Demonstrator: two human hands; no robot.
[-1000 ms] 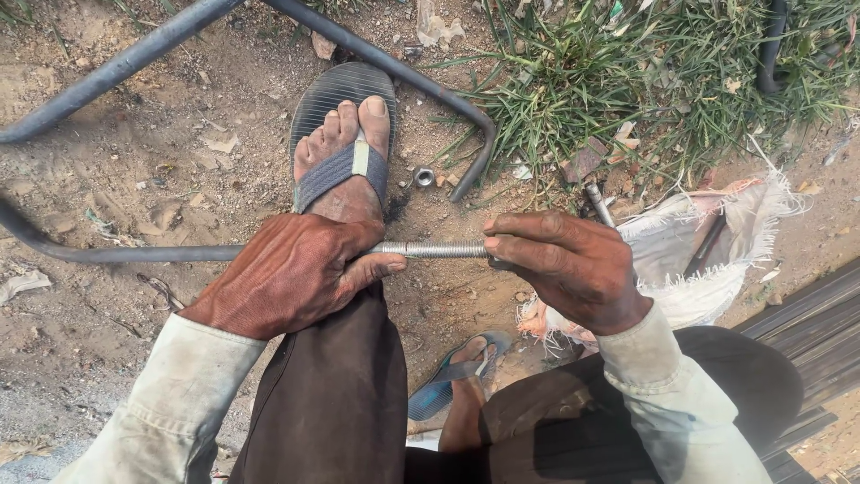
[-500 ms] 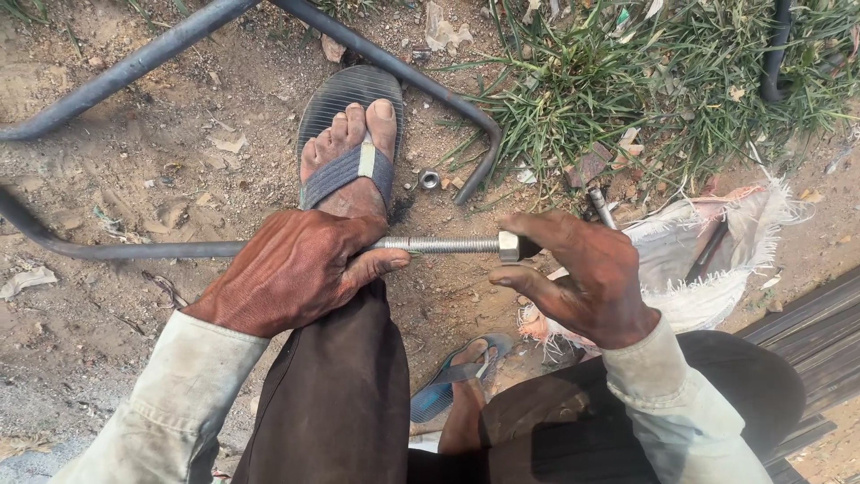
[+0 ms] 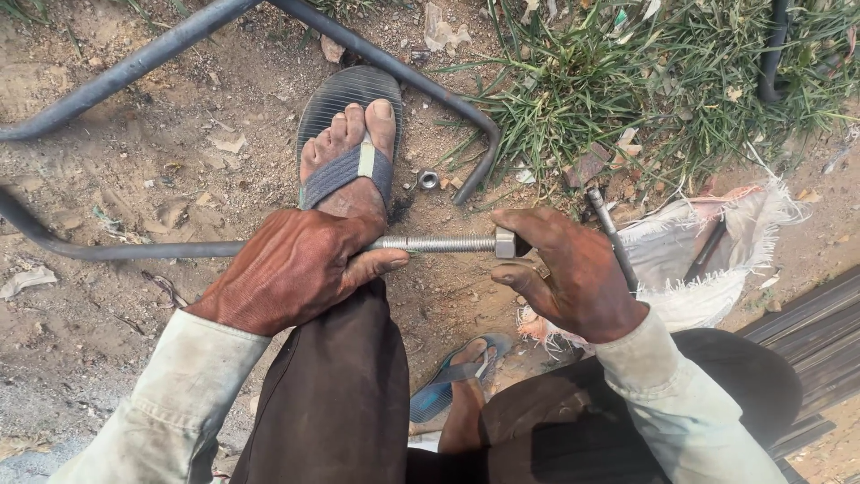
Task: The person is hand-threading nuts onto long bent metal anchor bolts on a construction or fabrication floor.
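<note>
Dusty bare ground [image 3: 134, 179] w/ a clump of grass [image 3: 627, 81] at upper right, bent grey metal tubing [image 3: 430, 76] lying across it. Person sits low, one foot in a grey flip-flop [image 3: 345, 134] planted by the work.

Left hand [image 3: 291, 273] is clamped round the end of a curved grey rod [image 3: 107, 251], right where its threaded section [image 3: 439, 243] begins. Thread's long axis runs approx. horizontal, left to right, pointing away from the left hand toward the right hand [image 3: 569, 273]. Right-hand fingers are closed on a hex nut [image 3: 504, 242] sitting at the thread's far end, so that hand is nearer the nut; left only steadies the rod.

Hands are apart, thread bare between them. A loose nut [image 3: 428, 179] lies in the dirt just beside the foot. Frayed white cloth [image 3: 708, 260] w/ a thin metal bar [image 3: 614, 237] sits near the right hand.
</note>
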